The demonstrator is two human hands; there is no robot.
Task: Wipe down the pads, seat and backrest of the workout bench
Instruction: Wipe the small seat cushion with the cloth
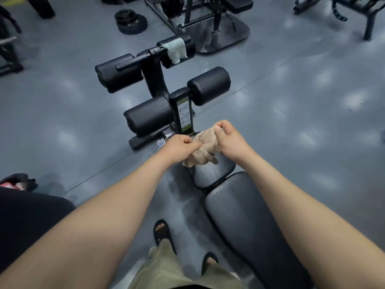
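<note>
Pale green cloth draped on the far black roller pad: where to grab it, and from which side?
Take the pale green cloth by its loose lower flap, from the near side. It is draped over the black cylindrical roller pad, and that flap hangs free down the pad's near face, so fingers can likely close round it; lifting upward should slide it off.
</note>
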